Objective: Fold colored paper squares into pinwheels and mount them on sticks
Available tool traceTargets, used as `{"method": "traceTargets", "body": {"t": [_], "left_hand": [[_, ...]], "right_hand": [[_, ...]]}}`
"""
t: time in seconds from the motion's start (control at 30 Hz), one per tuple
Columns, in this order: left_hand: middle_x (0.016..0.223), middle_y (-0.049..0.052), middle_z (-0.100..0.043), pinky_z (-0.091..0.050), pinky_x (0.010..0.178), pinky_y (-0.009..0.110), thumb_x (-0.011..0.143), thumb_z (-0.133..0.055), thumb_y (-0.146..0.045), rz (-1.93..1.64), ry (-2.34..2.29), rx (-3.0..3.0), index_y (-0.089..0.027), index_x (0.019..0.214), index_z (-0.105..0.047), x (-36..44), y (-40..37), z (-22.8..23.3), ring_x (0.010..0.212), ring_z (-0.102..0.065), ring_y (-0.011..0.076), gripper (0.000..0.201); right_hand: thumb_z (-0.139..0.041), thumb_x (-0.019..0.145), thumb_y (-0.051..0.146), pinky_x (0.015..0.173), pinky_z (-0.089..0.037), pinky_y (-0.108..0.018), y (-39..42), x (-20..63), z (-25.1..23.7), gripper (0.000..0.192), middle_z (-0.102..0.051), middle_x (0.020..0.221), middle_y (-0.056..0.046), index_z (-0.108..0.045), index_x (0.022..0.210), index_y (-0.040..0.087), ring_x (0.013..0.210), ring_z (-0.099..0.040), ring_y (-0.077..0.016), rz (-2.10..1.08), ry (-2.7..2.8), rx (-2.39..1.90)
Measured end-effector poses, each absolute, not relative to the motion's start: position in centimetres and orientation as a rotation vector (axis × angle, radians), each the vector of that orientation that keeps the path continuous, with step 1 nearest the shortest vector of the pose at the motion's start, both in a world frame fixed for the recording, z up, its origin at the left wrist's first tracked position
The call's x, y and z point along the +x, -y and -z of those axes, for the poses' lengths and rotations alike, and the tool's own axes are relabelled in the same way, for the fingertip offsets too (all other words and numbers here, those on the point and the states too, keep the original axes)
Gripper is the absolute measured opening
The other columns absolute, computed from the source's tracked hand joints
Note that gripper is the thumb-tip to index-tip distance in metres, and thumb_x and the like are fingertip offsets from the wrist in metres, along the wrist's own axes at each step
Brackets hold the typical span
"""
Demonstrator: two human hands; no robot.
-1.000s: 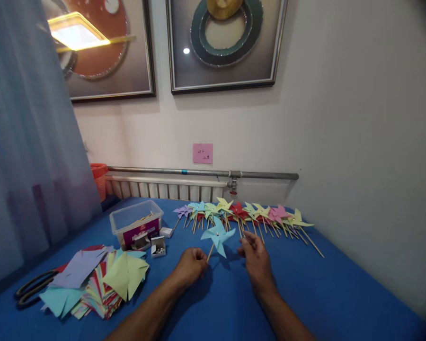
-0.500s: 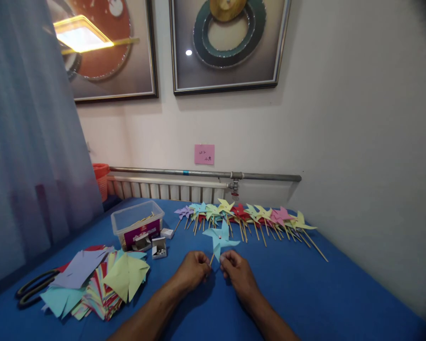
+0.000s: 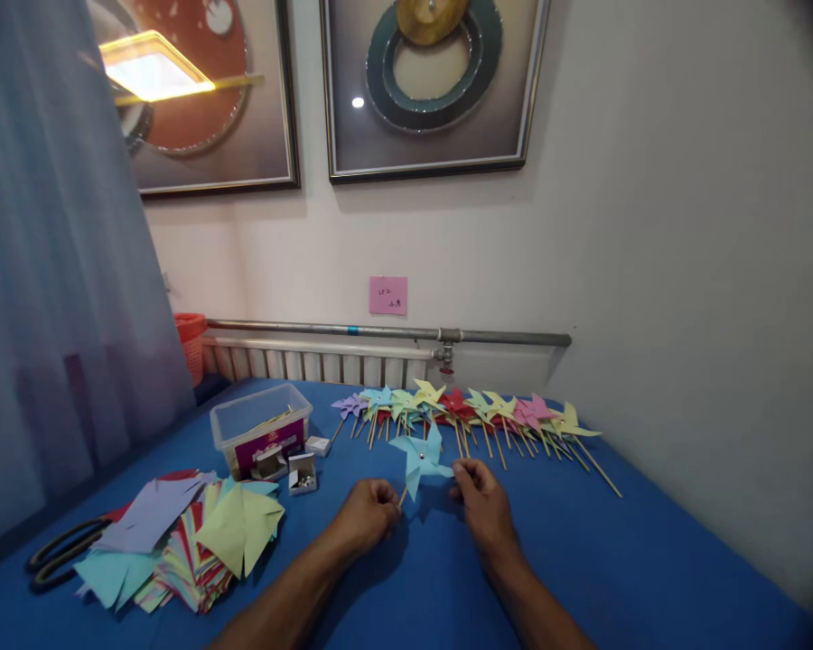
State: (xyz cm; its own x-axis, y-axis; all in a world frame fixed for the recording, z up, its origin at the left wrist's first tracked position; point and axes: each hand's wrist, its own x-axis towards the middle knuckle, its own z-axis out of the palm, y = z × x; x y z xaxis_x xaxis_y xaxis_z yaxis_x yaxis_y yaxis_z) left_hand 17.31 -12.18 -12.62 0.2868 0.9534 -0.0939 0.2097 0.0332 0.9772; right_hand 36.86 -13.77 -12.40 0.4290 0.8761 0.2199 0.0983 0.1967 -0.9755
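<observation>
Room in home or small craft workspace, set up for paper crafting. Blue-covered table (image 3: 650,560) pushed against plain white wall (image 3: 684,226). Two framed pictures (image 3: 434,86) hang high on wall; pink sticky note (image 3: 387,295) below them. White radiator (image 3: 312,361) and grey pipe (image 3: 386,331) run along wall base; sheer curtain (image 3: 47,271) at left. On table: row of finished paper pinwheels (image 3: 474,411), stack of coloured paper squares (image 3: 190,537), scissors (image 3: 60,552), clear plastic box (image 3: 261,433), small open boxes of pins (image 3: 302,473).
</observation>
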Motion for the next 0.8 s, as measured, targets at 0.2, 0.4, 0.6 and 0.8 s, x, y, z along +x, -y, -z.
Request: {"method": "traceTargets", "body": {"t": [0.2,0.4,0.6,0.8], "left_hand": [[0.046,-0.005,-0.052,-0.028,0.044,0.023,0.062,-0.056,-0.014,-0.853,-1.184,1.392,-0.018,0.063,-0.055,17.4,12.2,12.1,0.041,-0.047,0.0105,0.004],[0.051,-0.003,-0.058,-0.034,0.044,0.022,0.060,-0.062,-0.022,-0.845,-1.113,1.306,-0.018,0.068,-0.056,17.7,12.4,12.3,0.042,-0.054,0.0115,0.011],[0.051,-0.002,-0.058,-0.035,0.042,0.023,0.057,-0.068,-0.031,-0.924,-1.027,1.208,-0.017,0.065,-0.056,17.6,12.5,12.1,0.041,-0.053,0.0115,0.019],[0.050,-0.003,-0.055,-0.031,0.043,0.021,0.053,-0.073,-0.034,-1.017,-0.981,1.077,-0.015,0.068,-0.060,17.8,12.8,11.9,0.040,-0.047,0.0082,0.027]], "right_hand": [[-0.061,0.076,0.052,0.051,-0.040,-0.026,14.1,36.0,12.6,0.029,-0.063,0.067,0.000,-0.062,0.075,0.023,0.058,-0.058,-0.0169,-0.795,1.082,-1.270],[-0.059,0.077,0.050,0.050,-0.037,-0.025,14.9,34.2,13.0,0.028,-0.056,0.061,0.003,-0.059,0.074,0.022,0.054,-0.050,-0.0141,-0.901,1.231,-1.246],[-0.056,0.083,0.045,0.053,-0.037,-0.025,16.5,32.7,12.4,0.023,-0.053,0.060,0.005,-0.058,0.078,0.023,0.052,-0.045,-0.0128,-0.942,1.448,-1.235],[-0.055,0.086,0.038,0.056,-0.034,-0.024,16.9,32.0,12.9,0.020,-0.055,0.062,0.003,-0.058,0.076,0.022,0.057,-0.046,-0.0129,-0.888,1.573,-1.235]]}}
